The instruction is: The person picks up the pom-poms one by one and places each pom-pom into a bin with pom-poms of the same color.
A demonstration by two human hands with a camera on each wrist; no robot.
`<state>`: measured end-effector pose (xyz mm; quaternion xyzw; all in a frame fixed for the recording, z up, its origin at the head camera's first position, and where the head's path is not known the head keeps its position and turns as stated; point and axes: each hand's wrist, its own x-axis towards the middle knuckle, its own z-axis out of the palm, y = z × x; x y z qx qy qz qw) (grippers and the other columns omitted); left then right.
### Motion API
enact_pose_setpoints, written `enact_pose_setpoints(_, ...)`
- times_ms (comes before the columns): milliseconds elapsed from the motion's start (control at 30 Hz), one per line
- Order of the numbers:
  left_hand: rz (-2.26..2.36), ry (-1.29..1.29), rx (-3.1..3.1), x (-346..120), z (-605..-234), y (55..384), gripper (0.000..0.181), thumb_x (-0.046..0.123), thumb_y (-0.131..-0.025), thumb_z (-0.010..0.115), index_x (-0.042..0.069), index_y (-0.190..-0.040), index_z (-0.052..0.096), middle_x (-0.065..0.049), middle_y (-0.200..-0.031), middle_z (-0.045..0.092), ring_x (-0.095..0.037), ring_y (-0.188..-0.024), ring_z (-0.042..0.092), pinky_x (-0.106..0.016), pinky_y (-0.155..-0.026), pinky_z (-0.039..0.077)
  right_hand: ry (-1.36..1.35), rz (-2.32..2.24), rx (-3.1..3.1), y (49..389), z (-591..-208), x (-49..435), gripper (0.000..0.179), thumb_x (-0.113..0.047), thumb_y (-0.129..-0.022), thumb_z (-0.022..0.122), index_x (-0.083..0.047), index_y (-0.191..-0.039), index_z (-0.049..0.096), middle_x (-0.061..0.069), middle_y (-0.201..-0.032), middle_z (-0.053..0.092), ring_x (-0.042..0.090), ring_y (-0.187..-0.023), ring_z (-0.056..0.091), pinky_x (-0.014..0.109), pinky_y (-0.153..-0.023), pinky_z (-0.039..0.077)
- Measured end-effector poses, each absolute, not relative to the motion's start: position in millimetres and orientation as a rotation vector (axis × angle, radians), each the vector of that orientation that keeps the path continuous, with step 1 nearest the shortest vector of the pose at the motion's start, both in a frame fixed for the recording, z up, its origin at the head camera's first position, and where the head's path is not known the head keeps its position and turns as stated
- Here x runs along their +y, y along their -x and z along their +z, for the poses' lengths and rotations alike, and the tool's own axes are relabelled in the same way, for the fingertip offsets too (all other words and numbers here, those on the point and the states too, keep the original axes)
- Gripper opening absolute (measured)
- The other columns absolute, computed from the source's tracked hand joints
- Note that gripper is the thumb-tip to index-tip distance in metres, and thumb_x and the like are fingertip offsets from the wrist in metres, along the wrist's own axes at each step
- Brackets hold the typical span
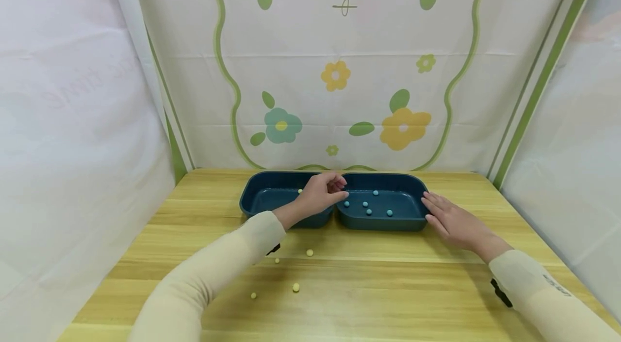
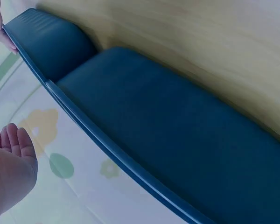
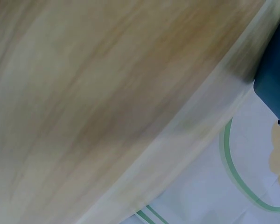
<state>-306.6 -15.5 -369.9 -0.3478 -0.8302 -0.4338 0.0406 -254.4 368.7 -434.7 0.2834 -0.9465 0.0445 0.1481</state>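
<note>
My left hand (image 1: 321, 192) hovers above where two dark blue trays meet. Its fingers are loosely bent with the thumb apart, and nothing shows between them; in the left wrist view the left hand (image 2: 14, 163) has its fingers side by side. Several small blue balls (image 1: 390, 213) lie inside the right tray (image 1: 388, 224). One yellow ball (image 1: 299, 191) shows in the left tray (image 1: 259, 207), partly screened by my left arm. My right hand (image 1: 453, 223) rests its straight fingertips against the right tray's right end.
Several small yellow balls (image 1: 296, 288) are scattered over the wooden table (image 1: 388, 293) in front of the left tray. Behind the trays hangs a white flower-printed cloth (image 1: 301, 34), with more cloth (image 1: 73, 142) along both sides.
</note>
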Motion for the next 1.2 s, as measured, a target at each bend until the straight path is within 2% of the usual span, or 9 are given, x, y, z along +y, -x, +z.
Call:
enact_pose_setpoints(167, -1.205, 1.086, -2.486, -42, -371, 301, 0.021, 0.02, -0.094, 0.067, 0.006, -0.109, 0.063, -0.008, -0.104, 0.063, -0.016, -0.094, 0.059, -0.032, -0.086, 0.051, -0.825, 0.139, -2.699, 253, -434, 368, 0.049, -0.023, -0.102, 0.05, 0.009, -0.139, 0.046, 0.027, -0.146, 0.039, 0.045, -0.133, 0.037, 0.033, -0.117, 0.014)
enact_pose_setpoints(300, -1.153, 1.07, -2.5, -65, -374, 297, 0.027, 0.024, -0.096, 0.064, 0.006, -0.115, 0.063, -0.01, -0.112, 0.063, -0.022, -0.104, 0.058, -0.04, -0.091, 0.049, -0.836, 0.136, -2.691, 252, -434, 368, 0.049, -0.023, -0.102, 0.05, 0.009, -0.139, 0.046, 0.028, -0.145, 0.04, 0.045, -0.132, 0.037, 0.033, -0.117, 0.015)
enact_pose_setpoints(400, -1.09, 1.054, -2.523, -83, -374, 295, 0.03, 0.028, -0.097, 0.062, 0.008, -0.119, 0.063, -0.011, -0.119, 0.062, -0.023, -0.11, 0.057, -0.042, -0.093, 0.048, -0.84, 0.131, -2.683, 252, -435, 369, 0.049, -0.023, -0.102, 0.051, 0.009, -0.138, 0.047, 0.028, -0.145, 0.04, 0.045, -0.132, 0.038, 0.038, -0.116, 0.02)
enact_pose_setpoints(533, -0.965, 1.029, -2.555, -105, -375, 291, 0.037, 0.034, -0.098, 0.06, 0.009, -0.125, 0.061, -0.007, -0.129, 0.058, -0.023, -0.118, 0.054, -0.042, -0.094, 0.048, -0.832, 0.127, -2.67, 252, -437, 370, 0.048, -0.022, -0.102, 0.051, 0.009, -0.138, 0.047, 0.028, -0.144, 0.041, 0.045, -0.131, 0.039, 0.035, -0.116, 0.017)
enact_pose_setpoints(633, -0.882, 1.017, -2.557, -121, -377, 289, 0.043, 0.037, -0.098, 0.059, 0.009, -0.131, 0.058, -0.007, -0.136, 0.055, -0.026, -0.125, 0.05, -0.044, -0.099, 0.045, -0.832, 0.131, -2.662, 251, -437, 370, 0.048, -0.022, -0.102, 0.051, 0.009, -0.137, 0.048, 0.028, -0.144, 0.042, 0.045, -0.131, 0.039, 0.032, -0.117, 0.014)
enact_pose_setpoints(833, -0.686, 0.973, -2.551, -157, -385, 288, 0.054, 0.036, -0.098, 0.058, 0.006, -0.142, 0.049, -0.01, -0.146, 0.045, -0.03, -0.135, 0.039, -0.053, -0.109, 0.03, -0.835, 0.131, -2.653, 250, -435, 368, 0.048, -0.023, -0.102, 0.051, 0.009, -0.138, 0.048, 0.028, -0.144, 0.042, 0.045, -0.131, 0.039, 0.039, -0.115, 0.023)
enact_pose_setpoints(1033, -0.558, 0.886, -2.625, -190, -395, 290, 0.063, 0.04, -0.1, 0.052, 0.002, -0.149, 0.037, -0.015, -0.153, 0.034, -0.034, -0.14, 0.029, -0.055, -0.112, 0.021, -0.824, 0.126, -2.661, 250, -434, 369, 0.049, -0.023, -0.102, 0.051, 0.009, -0.138, 0.047, 0.028, -0.144, 0.042, 0.045, -0.131, 0.039, 0.028, -0.117, 0.01)
enact_pose_setpoints(1200, -0.46, 0.829, -2.664, -211, -402, 293, 0.066, 0.041, -0.1, 0.051, -0.003, -0.148, 0.036, -0.019, -0.153, 0.032, -0.036, -0.141, 0.027, -0.053, -0.113, 0.019, -0.82, 0.121, -2.679, 250, -432, 370, 0.051, -0.025, -0.102, 0.05, 0.008, -0.14, 0.046, 0.028, -0.145, 0.04, 0.045, -0.132, 0.038, 0.023, -0.115, 0.004)
